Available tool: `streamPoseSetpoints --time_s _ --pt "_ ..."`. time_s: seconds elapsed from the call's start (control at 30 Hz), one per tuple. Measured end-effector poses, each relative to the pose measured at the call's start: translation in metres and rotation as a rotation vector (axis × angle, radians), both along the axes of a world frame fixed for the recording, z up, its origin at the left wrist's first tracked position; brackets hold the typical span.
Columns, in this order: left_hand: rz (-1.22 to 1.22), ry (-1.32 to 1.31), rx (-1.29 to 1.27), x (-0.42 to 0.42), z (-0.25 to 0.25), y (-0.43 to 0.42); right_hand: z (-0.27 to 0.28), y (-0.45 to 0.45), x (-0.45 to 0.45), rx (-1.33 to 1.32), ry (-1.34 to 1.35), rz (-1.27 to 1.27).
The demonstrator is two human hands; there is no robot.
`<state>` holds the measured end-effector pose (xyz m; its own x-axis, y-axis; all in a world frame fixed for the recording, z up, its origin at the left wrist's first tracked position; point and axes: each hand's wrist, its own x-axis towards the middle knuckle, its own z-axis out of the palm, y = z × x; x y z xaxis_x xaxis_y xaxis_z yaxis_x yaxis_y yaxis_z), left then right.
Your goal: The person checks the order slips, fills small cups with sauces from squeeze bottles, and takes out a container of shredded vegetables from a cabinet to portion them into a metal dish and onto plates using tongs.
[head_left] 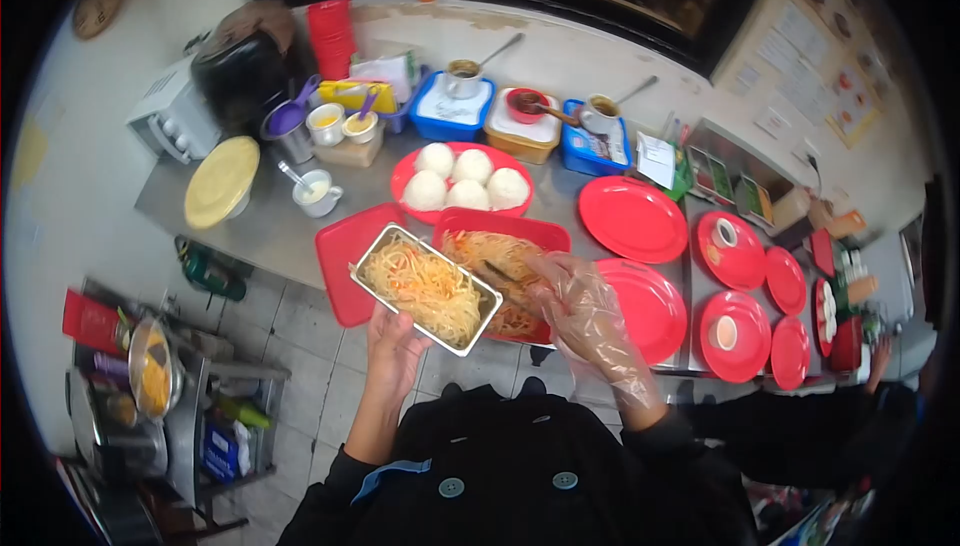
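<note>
My left hand (390,351) grips a rectangular metal pan (462,350) from its near side. Pale noodle-like strands with orange shreds (425,289) fill the pan, which is held tilted over the table's edge. My right hand (585,311), in a clear plastic glove, is closed at the right side of a red tub (558,234). Dark tongs (497,274) appear to reach from its fingers into the tub; their grip end is hidden by the hand. More of the shredded strands (485,246) lie in this tub, and the pan overlaps its left part.
A red lid (335,281) lies left of the tub. Behind stands a red plate (402,186) with several white dough balls (473,166). Red plates (632,216) spread rightward. Blue tubs (480,126) and sauce cups line the wall. A co-worker's dark sleeve (800,436) is at right.
</note>
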<state>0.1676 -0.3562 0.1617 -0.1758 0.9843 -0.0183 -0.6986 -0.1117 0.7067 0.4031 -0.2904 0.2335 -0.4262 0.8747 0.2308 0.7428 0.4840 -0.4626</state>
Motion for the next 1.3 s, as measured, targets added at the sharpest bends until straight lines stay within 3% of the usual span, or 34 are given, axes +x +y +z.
streamPoseSetpoints --time_s 0.03,0.1,0.13,0.17,0.23,0.27,0.3,0.37,0.5,0.57,0.7,0.77,0.9,0.97,1.1,1.2,1.27,1.3 --pt "-0.040 -0.022 0.019 0.008 0.000 0.006 0.007 0.000 0.003 0.006 0.001 -0.041" --pt "-0.133 -0.043 0.016 0.029 0.005 0.017 0.021 -0.001 0.009 -0.137 0.377 0.103" --pt "-0.202 0.010 0.008 0.040 0.007 0.023 0.053 -0.007 0.008 -0.241 0.462 0.202" --pt "-0.267 0.062 0.004 0.053 0.008 0.030 0.045 -0.008 0.015 -0.224 0.462 0.156" --pt "-0.348 0.047 0.006 0.080 0.006 0.043 0.027 -0.007 0.032 -0.512 0.867 0.138" --pt "-0.367 0.021 0.006 0.097 0.011 0.048 0.033 -0.009 0.049 -0.427 0.571 -0.039" --pt "-0.386 -0.004 0.003 0.115 0.017 0.053 0.033 -0.007 0.065 -0.408 0.574 -0.072" --pt "-0.429 0.004 0.031 0.149 0.022 0.064 0.032 -0.003 0.095 0.103 0.172 -0.086" --pt "-0.485 -0.074 0.001 0.222 0.021 0.090 0.071 0.000 0.176 0.285 -0.237 -0.012" --pt "-0.511 -0.068 -0.026 0.267 0.025 0.103 0.077 0.011 0.223 0.277 -0.182 0.008" --pt "-0.527 -0.044 -0.047 0.379 0.033 0.137 0.085 0.045 0.309 0.014 -0.089 -0.092" --pt "-0.584 -0.020 -0.077 0.429 0.028 0.162 0.070 0.077 0.355 -0.031 -0.245 -0.143" --pt "-0.783 0.067 -0.050 0.514 0.015 0.228 0.078 0.137 0.423 -0.026 -0.288 -0.236" --pt "-0.741 0.142 -0.051 0.552 0.025 0.257 0.083 0.174 0.452 -0.151 -0.311 -0.403" --pt "-0.679 0.421 -0.056 0.563 0.038 0.276 0.082 0.236 0.492 -0.265 -0.256 -0.599" --pt "-0.750 0.465 0.015 0.532 0.022 0.256 0.042 0.283 0.519 -0.362 -0.223 -0.720" --pt "-0.710 0.559 -0.043 0.506 0.007 0.233 0.004 0.309 0.534 -0.114 -0.097 -0.707" --pt "-0.691 0.564 -0.084 0.494 0.004 0.221 -0.004 0.319 0.536 -0.118 -0.092 -0.702"
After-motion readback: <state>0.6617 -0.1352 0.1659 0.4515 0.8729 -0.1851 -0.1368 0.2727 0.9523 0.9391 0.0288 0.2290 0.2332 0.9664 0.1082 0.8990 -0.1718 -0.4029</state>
